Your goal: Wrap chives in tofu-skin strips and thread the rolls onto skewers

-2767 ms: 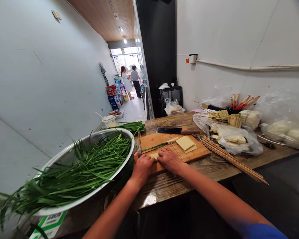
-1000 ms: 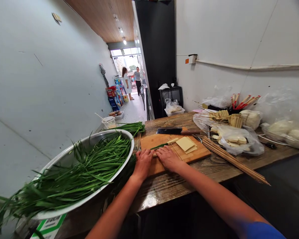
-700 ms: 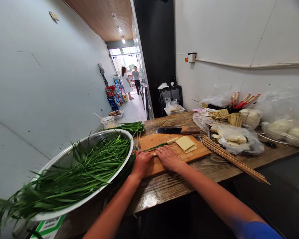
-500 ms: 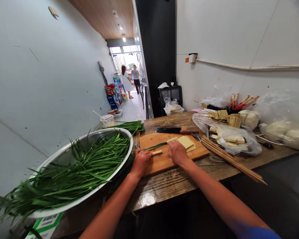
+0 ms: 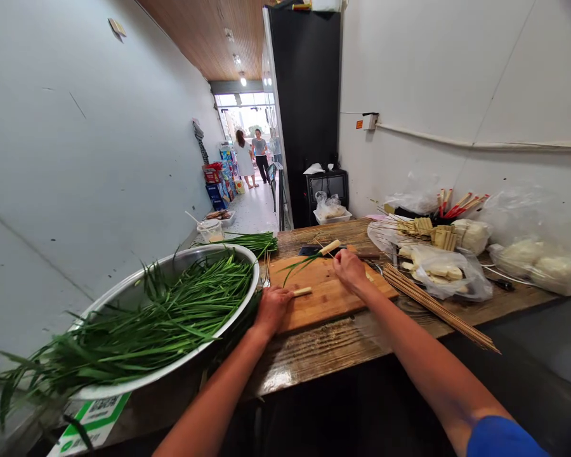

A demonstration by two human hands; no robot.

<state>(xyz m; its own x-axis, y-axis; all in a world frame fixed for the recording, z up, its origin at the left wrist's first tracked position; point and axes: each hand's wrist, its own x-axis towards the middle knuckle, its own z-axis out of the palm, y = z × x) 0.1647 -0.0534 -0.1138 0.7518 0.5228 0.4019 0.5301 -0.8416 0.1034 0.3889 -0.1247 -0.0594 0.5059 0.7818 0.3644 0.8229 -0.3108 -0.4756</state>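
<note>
From the head camera, the left hand [image 5: 272, 308] rests curled on the near left corner of the wooden cutting board [image 5: 328, 297], its fingertips touching a small pale roll [image 5: 302, 291] that lies on the board; whether it grips the roll I cannot tell. The right hand [image 5: 349, 269] is further back on the board, fingers pinched on a thin skewer carrying a second pale roll [image 5: 330, 247] with green chive leaves [image 5: 299, 263] trailing from it. Left of the board, a wide metal basin [image 5: 124, 298] holds a heap of long chives [image 5: 162, 324]. To the right lie a bundle of bamboo skewers [image 5: 438, 308] and a clear plastic bag [image 5: 445, 273] holding pale tofu pieces.
</note>
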